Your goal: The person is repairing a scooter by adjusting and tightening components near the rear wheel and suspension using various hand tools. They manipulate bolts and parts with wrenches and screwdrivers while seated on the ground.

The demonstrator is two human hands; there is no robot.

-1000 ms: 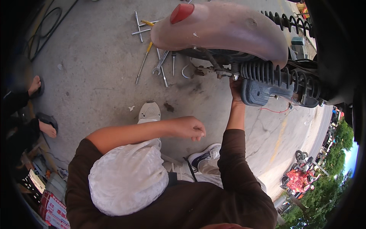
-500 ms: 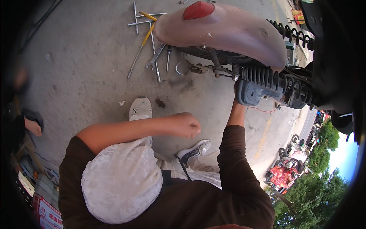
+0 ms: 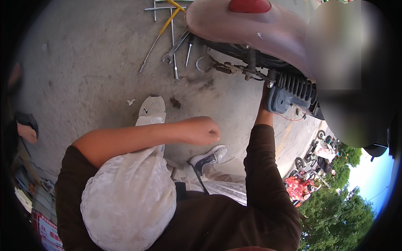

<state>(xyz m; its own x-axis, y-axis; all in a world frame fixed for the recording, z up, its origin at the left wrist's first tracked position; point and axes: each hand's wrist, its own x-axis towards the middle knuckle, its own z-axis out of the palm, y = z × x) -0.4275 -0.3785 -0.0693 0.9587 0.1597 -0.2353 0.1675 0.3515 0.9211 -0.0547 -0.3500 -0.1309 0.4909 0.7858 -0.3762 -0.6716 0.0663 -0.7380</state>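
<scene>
My left hand (image 3: 204,130) is closed in a loose fist, with nothing visible in it. Its forearm crosses in front of a white patterned cloth (image 3: 130,201) that seems to cover my left knee. On the right, my right hand reaches up behind the grey casing (image 3: 281,100) beside a two-wheeler's rear wheel; only the wrist (image 3: 264,117) shows and the fingers are hidden. Next to the casing is a black coil-spring shock absorber (image 3: 295,85). Above them curves a dusty pinkish rear fender (image 3: 276,35) with a red tail light (image 3: 250,5).
On the concrete beyond my shoes lie a yellow-handled T-wrench (image 3: 165,28), an open-ended wrench (image 3: 176,47), a screwdriver (image 3: 189,51) and a metal ring piece (image 3: 200,63). A thin red wire (image 3: 289,119) hangs below the casing. Another person's foot (image 3: 27,131) is at the left.
My view has shifted, so the fender and tools appear higher and farther right. The left fist stays in front of me and the right hand stays behind the casing. A blurred patch now covers the upper right.
</scene>
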